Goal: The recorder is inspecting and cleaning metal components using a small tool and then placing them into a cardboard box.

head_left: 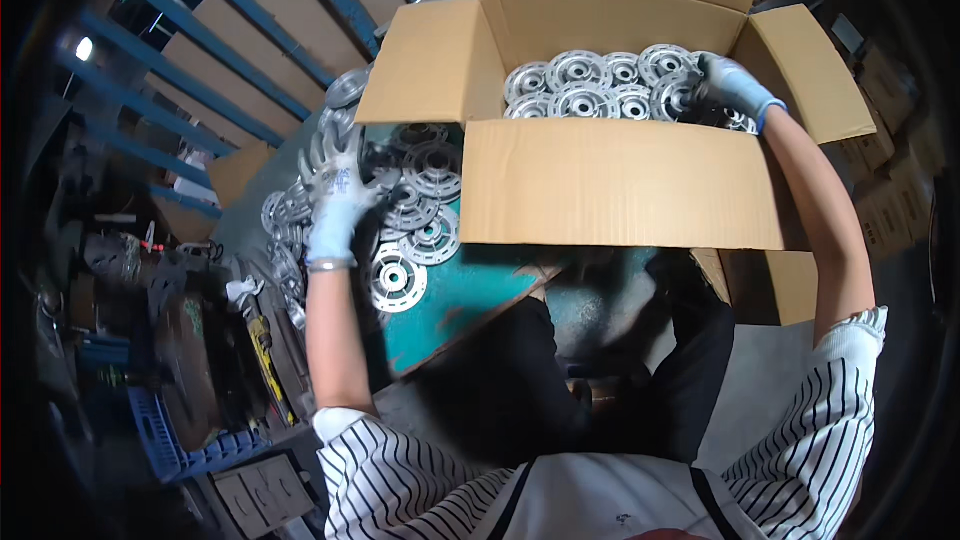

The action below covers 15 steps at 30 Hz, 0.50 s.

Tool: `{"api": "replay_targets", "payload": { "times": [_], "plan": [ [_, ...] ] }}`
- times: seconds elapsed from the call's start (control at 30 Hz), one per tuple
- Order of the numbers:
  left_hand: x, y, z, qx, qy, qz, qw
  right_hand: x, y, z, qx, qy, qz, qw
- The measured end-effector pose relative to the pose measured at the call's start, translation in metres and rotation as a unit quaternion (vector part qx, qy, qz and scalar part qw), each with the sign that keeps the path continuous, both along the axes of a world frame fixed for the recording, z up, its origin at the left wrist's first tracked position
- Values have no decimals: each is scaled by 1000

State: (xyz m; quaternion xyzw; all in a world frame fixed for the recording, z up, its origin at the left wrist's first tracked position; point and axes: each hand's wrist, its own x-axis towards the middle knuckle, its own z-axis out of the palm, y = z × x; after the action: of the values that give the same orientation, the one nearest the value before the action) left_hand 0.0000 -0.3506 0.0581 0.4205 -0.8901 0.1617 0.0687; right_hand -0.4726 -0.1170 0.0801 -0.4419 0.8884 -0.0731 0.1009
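Head view, looking down, and straight away we lose a good deal: the near wall of the open cardboard box (620, 185) blocks everything low inside it, so we only catch the top layer of silvery metal discs (590, 85) packed edge to edge along the far side. Over on the right, our right hand (728, 88), gloved in pale fabric with a blue cuff, is down among those discs at the box's right end; its fingers curl onto a disc (676, 95), but the palm covers the contact, so we cannot tell whether it truly has a hold or merely rests there. On the left, our left hand (338, 195), in the same kind of glove, is spread fairly wide and laid on the loose discs (420, 205) scattered over the teal table (470, 295); nothing is closed inside it as far as we can see. Those discs look like cast round parts, each with a raised hub, a centre hole and spoke-like openings, dull grey with bright highlights. More of them run off behind the box's left flap, out of sight. Dark clutter at far left is too dim and warped by the lens to make out.
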Motion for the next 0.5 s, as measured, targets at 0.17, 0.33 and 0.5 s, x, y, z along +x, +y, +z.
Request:
{"api": "replay_targets", "payload": {
  "times": [0.17,0.33,0.5],
  "plan": [
    [-5,105,-6,105,459,-216,855,-24,26,2,-209,-172,13,963],
    [-5,233,-33,595,650,-200,428,91,65,50,-480,-292,86,823],
    [-47,306,-21,739,652,-163,-55,220,134,71,-358,3,447,820]
  ]
}}
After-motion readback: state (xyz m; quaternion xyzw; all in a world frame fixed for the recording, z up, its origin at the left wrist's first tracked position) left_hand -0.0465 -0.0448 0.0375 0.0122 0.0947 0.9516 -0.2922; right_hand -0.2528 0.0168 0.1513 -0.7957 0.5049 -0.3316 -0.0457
